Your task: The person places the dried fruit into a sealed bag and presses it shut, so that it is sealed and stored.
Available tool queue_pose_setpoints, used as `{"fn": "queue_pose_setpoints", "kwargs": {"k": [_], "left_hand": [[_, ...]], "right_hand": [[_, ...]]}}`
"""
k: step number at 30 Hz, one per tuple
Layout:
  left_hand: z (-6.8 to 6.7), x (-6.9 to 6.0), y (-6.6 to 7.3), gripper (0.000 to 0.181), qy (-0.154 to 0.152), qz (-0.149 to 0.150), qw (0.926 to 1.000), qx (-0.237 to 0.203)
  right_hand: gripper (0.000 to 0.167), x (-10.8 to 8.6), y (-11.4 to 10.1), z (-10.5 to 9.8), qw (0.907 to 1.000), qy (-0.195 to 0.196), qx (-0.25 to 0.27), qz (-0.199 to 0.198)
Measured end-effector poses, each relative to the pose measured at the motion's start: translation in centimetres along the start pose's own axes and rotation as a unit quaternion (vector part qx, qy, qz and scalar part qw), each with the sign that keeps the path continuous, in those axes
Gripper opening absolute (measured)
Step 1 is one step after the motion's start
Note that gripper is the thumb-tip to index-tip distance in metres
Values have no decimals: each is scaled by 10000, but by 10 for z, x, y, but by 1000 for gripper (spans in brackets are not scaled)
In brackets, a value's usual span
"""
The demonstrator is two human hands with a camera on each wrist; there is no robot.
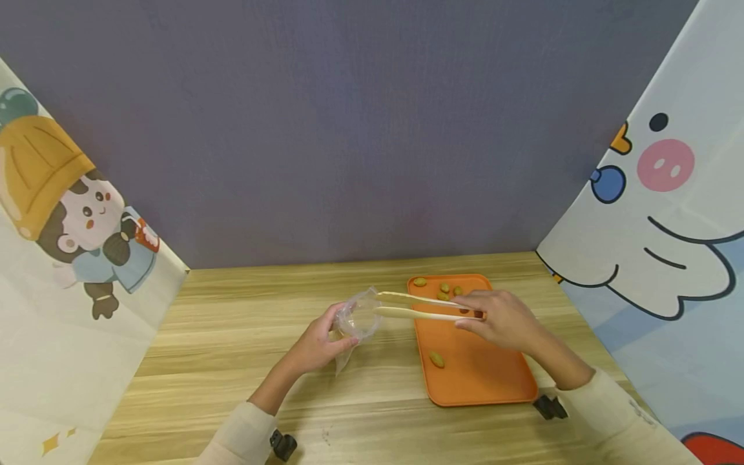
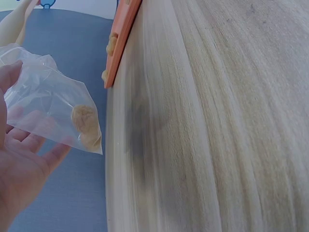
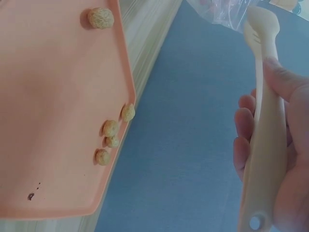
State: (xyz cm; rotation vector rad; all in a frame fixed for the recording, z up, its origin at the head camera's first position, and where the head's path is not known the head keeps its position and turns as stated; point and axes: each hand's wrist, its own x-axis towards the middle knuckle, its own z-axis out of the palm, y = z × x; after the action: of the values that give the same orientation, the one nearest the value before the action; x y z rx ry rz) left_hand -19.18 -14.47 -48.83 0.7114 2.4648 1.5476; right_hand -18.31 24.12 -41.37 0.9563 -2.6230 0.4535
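My left hand [image 1: 322, 339] grips a clear plastic bag [image 1: 359, 314] by its mouth, which is spread apart, over the table left of the orange tray [image 1: 471, 374]. In the left wrist view, tan peanuts in the shell [image 2: 86, 121] lie in the bag's bottom corner. My right hand [image 1: 500, 320] holds cream-coloured tongs [image 1: 430, 315] above the tray, their tips pointing left at the bag's mouth. Nothing shows between the tips. In the right wrist view, several peanuts [image 3: 110, 128] are grouped along one tray edge and a single peanut [image 3: 101, 18] lies apart.
The tray rests on a wood-grain table [image 1: 261, 310] with a grey-blue panel [image 1: 349, 142] behind it. Cartoon-printed panels stand at the left [image 1: 104, 226] and right [image 1: 668, 226]. A few dark specks [image 3: 31, 196] mark the tray.
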Motion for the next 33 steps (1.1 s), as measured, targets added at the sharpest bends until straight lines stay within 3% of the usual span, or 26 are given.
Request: {"fn": "queue_pose_setpoints", "kwargs": {"k": [10, 19, 33], "left_hand": [[0, 1, -1, 68, 28, 102, 9999, -31], [0, 0, -4, 68, 23, 88, 10000, -4], [-1, 2, -5, 68, 31, 131, 9999, 74]], "right_hand": [[41, -11, 8, 0, 9996, -164, -148, 195], [38, -24, 17, 0, 9997, -70, -222, 14], [38, -52, 30, 1, 9994, -193, -289, 66]]}}
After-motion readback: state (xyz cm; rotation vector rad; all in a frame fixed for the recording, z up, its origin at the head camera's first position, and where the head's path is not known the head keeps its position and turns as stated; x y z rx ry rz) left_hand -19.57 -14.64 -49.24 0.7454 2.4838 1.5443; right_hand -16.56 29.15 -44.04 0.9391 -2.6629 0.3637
